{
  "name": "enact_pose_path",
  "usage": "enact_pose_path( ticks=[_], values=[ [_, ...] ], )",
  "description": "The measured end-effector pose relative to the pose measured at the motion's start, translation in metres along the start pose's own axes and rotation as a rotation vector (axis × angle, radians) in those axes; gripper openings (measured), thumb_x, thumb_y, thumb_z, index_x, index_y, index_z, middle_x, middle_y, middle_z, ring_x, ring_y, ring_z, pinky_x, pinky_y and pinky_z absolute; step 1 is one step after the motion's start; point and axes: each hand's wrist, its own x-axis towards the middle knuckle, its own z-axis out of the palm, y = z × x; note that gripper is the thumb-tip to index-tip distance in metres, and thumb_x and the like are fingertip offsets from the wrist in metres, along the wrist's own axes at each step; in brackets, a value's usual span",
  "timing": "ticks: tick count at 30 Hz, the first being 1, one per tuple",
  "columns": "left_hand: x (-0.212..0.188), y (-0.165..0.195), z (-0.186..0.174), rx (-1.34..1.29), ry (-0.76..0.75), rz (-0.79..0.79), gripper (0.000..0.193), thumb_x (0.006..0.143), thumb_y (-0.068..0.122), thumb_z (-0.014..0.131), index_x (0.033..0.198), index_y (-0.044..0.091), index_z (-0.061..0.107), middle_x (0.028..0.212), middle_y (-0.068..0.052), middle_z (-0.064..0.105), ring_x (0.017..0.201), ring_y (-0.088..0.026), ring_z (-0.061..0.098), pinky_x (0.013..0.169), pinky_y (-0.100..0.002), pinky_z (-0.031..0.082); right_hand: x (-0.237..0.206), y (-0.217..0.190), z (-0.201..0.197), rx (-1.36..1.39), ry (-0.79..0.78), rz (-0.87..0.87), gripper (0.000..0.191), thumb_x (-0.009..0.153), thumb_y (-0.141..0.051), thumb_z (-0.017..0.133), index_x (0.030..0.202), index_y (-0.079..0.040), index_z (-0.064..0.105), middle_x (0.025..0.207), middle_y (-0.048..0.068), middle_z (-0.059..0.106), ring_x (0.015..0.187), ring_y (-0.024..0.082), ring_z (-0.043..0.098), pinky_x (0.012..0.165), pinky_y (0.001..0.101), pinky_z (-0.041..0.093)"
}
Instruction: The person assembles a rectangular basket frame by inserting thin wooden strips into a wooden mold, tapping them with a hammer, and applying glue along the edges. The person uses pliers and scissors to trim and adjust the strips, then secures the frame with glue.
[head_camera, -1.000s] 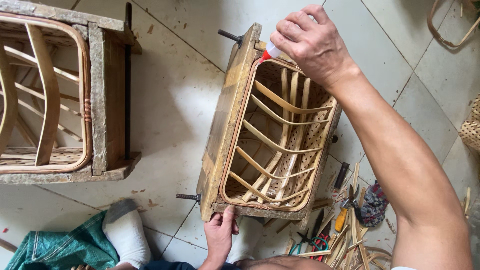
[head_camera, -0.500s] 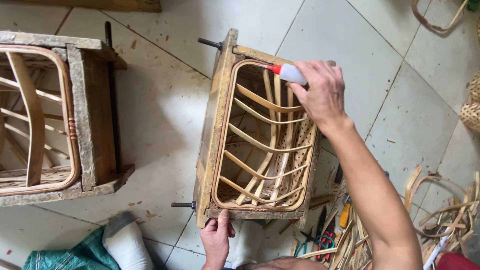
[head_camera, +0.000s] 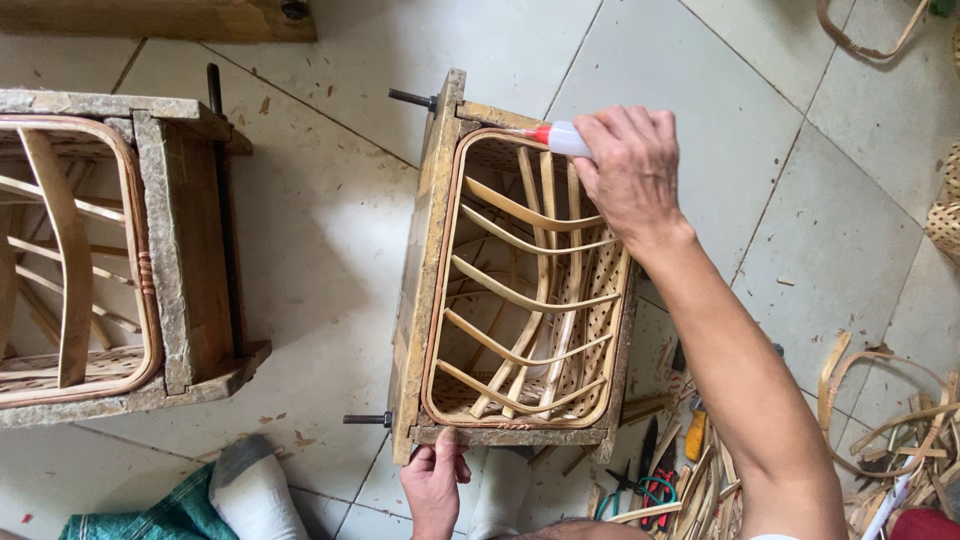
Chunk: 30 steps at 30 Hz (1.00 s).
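Right hand clamped on a glue bottle — nozzle at the wooden mould's rim — left hand gripping its near edge.

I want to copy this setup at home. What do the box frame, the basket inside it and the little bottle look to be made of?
The box frame looks like rough, unfinished wood, worn and stained, with dark metal rods through it. The basket appears to be bamboo or rattan: pale bent strips and woven sides, unvarnished. The small bottle in the right hand seems plastic, whitish with a red tip. The left hand grips the frame's near edge.
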Motion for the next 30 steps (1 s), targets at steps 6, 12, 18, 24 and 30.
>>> enact_pose_path(
  ticks=[6, 12, 18, 24, 30],
  values=[
    [-0.001, -0.002, -0.001, 0.018, 0.008, 0.005, 0.037, 0.098, 0.022, 0.067, 0.079, -0.010, 0.071, 0.059, -0.013, 0.065, 0.045, -0.014, 0.058, 0.042, -0.028, 0.046, -0.021, 0.016, 0.006, -0.049, -0.010, 0.023, 0.025, 0.093, -0.017, 0.086, 0.114, -0.011, 0.074, 0.103, 0.003, 0.071, 0.094, 0.017, 0.061, 0.091, 0.0365, 0.042],
    [-0.001, -0.003, -0.001, 0.010, 0.037, 0.042, 0.035, 0.095, 0.020, 0.067, 0.079, -0.011, 0.070, 0.065, -0.014, 0.070, 0.044, -0.015, 0.058, 0.041, -0.029, 0.045, -0.029, 0.021, 0.001, -0.056, -0.020, 0.041, 0.027, 0.087, -0.017, 0.087, 0.111, -0.011, 0.074, 0.100, 0.003, 0.071, 0.093, 0.018, 0.061, 0.089, 0.0371, 0.042],
    [-0.002, -0.004, -0.002, 0.036, 0.050, 0.080, 0.034, 0.096, 0.020, 0.067, 0.080, -0.010, 0.071, 0.064, -0.015, 0.070, 0.045, -0.015, 0.058, 0.043, -0.028, 0.046, -0.046, 0.033, -0.016, -0.037, 0.011, 0.073, 0.029, 0.088, -0.017, 0.087, 0.113, -0.011, 0.074, 0.107, 0.002, 0.071, 0.097, 0.018, 0.062, 0.091, 0.0374, 0.042],
    [-0.001, -0.010, -0.006, 0.099, 0.070, 0.105, 0.039, 0.098, 0.022, 0.065, 0.077, -0.011, 0.071, 0.056, -0.014, 0.064, 0.044, -0.015, 0.056, 0.044, -0.028, 0.044, -0.055, 0.038, -0.011, -0.047, 0.005, 0.087, 0.031, 0.084, -0.015, 0.087, 0.112, -0.011, 0.074, 0.105, 0.003, 0.072, 0.097, 0.019, 0.063, 0.091, 0.0374, 0.042],
    [0.002, -0.018, -0.010, 0.070, 0.055, 0.165, 0.042, 0.099, 0.023, 0.064, 0.076, -0.011, 0.070, 0.055, -0.012, 0.064, 0.045, -0.016, 0.057, 0.045, -0.028, 0.045, -0.079, 0.058, -0.024, -0.017, 0.051, 0.142, 0.029, 0.088, -0.017, 0.087, 0.113, -0.009, 0.074, 0.105, 0.004, 0.072, 0.097, 0.021, 0.063, 0.091, 0.0387, 0.041]
  ],
)
